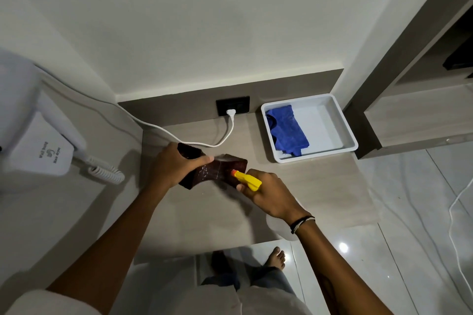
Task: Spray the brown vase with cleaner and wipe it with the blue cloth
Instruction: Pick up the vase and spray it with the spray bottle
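Note:
The brown vase [217, 169] is tilted on its side just above the grey counter [320, 186], glistening with droplets. My left hand [174, 163] grips its left end. My right hand [266, 193] holds the spray bottle, of which the yellow head [247, 178] and orange nozzle show, pointed at the vase from a few centimetres away. The bottle's body is hidden under my hand. The blue cloth [286, 129] lies crumpled in the left half of a white tray [340, 125] at the back right of the counter.
A white wall hair dryer [38, 140] with a coiled cord [107, 172] hangs at the left. Its white cable [179, 137] runs across the counter to a black socket [233, 105] at the back wall. My bare foot [277, 257] stands on the glossy floor below.

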### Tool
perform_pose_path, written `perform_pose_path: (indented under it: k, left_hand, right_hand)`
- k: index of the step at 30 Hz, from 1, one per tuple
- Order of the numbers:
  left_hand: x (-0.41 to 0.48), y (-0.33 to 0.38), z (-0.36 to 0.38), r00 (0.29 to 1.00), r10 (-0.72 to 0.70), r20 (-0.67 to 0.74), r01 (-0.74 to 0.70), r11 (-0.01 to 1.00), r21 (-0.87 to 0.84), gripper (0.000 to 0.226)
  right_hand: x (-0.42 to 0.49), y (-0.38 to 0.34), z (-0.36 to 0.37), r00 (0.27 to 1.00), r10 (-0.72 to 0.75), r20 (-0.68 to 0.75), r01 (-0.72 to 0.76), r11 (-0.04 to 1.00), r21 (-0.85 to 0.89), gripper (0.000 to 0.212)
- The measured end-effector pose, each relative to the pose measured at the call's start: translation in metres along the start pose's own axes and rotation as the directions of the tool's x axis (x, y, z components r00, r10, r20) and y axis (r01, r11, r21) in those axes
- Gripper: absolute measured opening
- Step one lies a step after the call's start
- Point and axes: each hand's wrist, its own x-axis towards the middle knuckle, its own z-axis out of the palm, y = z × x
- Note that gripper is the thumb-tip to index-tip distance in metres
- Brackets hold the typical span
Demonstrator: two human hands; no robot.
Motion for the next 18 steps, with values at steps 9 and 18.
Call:
perform_pose_path:
  k: [9,18]
  left_hand:
    - [0.010,-0.003,-0.004,0.970,-0.222,0.094,0.219,0.975,0.050,0.110]
    - [0.002,0.001,-0.010,0.967,-0.236,0.093,0.230,0.971,0.073,0.117]
  right_hand:
    - [0.010,-0.019,0.020,0.999,-0.039,0.006,0.039,0.999,0.003,0.029]
    - [0.003,0.001,0.014,0.998,0.054,0.011,-0.053,0.998,-0.046,0.030]
